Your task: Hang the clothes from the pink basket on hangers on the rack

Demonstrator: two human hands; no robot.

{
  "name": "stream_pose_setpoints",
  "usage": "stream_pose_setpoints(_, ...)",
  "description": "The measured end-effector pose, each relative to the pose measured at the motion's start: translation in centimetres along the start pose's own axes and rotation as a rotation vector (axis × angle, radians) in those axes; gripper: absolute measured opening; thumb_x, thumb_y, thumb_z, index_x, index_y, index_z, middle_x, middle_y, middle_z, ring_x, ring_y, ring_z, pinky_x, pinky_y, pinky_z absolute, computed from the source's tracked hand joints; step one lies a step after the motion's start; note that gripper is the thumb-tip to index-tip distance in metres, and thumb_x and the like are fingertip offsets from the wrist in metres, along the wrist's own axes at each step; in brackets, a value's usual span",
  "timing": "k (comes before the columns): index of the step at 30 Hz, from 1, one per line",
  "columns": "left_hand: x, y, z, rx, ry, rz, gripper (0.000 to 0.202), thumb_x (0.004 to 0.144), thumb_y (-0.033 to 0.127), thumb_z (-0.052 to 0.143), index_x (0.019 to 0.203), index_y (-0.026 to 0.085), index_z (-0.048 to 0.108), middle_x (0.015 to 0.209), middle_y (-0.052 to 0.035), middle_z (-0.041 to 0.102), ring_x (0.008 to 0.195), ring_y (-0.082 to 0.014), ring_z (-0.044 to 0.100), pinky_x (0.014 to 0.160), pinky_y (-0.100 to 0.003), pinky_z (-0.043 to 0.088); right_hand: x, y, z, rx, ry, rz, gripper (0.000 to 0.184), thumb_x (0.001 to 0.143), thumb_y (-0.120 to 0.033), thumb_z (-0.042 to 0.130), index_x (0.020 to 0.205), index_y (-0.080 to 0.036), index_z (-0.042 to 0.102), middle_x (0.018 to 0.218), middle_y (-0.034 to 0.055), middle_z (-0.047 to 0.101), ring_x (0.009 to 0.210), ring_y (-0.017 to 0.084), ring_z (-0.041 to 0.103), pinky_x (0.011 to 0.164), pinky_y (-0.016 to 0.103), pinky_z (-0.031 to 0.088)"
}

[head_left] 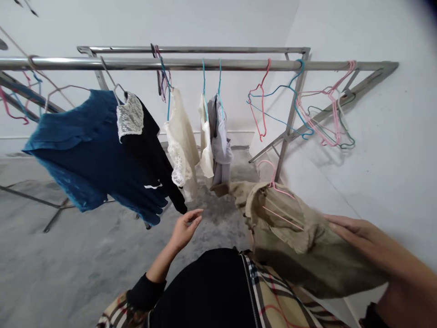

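Right fingers [341, 222] — on one khaki garment [293, 257]

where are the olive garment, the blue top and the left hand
Olive garment [300, 266], head view: fabric below the neck opening.
Blue top [99, 146], head view: middle of its body.
Left hand [183, 232], head view: the hand's middle.

I wear a plain black top [205, 291] under a beige plaid jacket [285, 289], crossed with dark and white bands and thin red lines. A zip [251, 291] edges its front. My left sleeve [118, 310] repeats the plaid and ends in a wide black cuff [145, 291]; dark cloth [372, 317] shows at my right arm. My left hand [183, 233] and right hand [357, 229] are bare.
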State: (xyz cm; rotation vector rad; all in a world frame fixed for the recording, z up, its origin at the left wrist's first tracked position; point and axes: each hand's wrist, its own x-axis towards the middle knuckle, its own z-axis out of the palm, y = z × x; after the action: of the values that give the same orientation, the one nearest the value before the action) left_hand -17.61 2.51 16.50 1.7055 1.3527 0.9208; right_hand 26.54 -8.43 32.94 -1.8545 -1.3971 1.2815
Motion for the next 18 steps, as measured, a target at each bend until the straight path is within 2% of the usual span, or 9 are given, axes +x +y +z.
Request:
stream_pose_setpoints(3,-0.2,-0.6,-0.3,0.0,0.001,-0.011,0.033,0.083,0.041,0.059,0.104,0.018,0.071,0.097,-0.0085,0.075,0.086,-0.0216,0.07,0.076,-0.033,0.057,1.0,-0.2,0.3,-0.08,0.127,-0.009,0.036,0.082,-0.057,0.057,0.109,-0.04,0.072,0.115,0.0057,0.071,0.105,0.033,0.067,0.093,0.038,0.054)
stream_pose_setpoints(7,-0.2,-0.7,0.1,-0.021,-0.011,-0.018,0.034,0.083,0.042,0.06,0.104,0.019,0.071,0.097,-0.0083,0.075,0.087,-0.022,0.071,0.077,-0.033,0.057,2.9,-1.6,2.0,-0.125,0.363,-0.116,0.041,0.082,-0.055,0.058,0.109,-0.028,0.073,0.113,0.0098,0.071,0.11,0.034,0.064,0.101,0.046,0.048)
stream_pose_setpoints(10,-0.1,-0.3,0.6,-0.041,-0.035,-0.012,0.035,0.083,0.042,0.06,0.105,0.018,0.071,0.096,-0.0085,0.075,0.087,-0.0224,0.071,0.077,-0.034,0.057,4.9,-3.2,4.1,0.035,0.355,-0.214,0.047,0.081,-0.05,0.06,0.115,-0.02,0.068,0.109,0.0121,0.072,0.103,0.032,0.067,0.093,0.045,0.053)
stream_pose_setpoints(13,-0.1,0.2,0.8,-0.052,-0.069,-0.012,0.035,0.083,0.042,0.06,0.105,0.018,0.071,0.098,-0.0089,0.075,0.088,-0.0226,0.071,0.077,-0.033,0.058,7.4,-5.5,6.0,0.2,0.334,-0.341,0.048,0.082,-0.043,0.061,0.123,-0.019,0.062,0.109,0.0104,0.071,0.098,0.025,0.069,0.086,0.039,0.056)
stream_pose_setpoints(18,-0.4,0.3,0.9,-0.076,-0.087,-0.027,0.036,0.083,0.044,0.059,0.105,0.018,0.071,0.098,-0.0096,0.075,0.088,-0.0236,0.071,0.073,-0.033,0.058,12.2,-10.7,7.2,0.244,0.342,-0.586,0.049,0.079,-0.032,0.061,0.126,-0.019,0.058,0.115,0.0092,0.069,0.104,0.023,0.066,0.093,0.039,0.053)
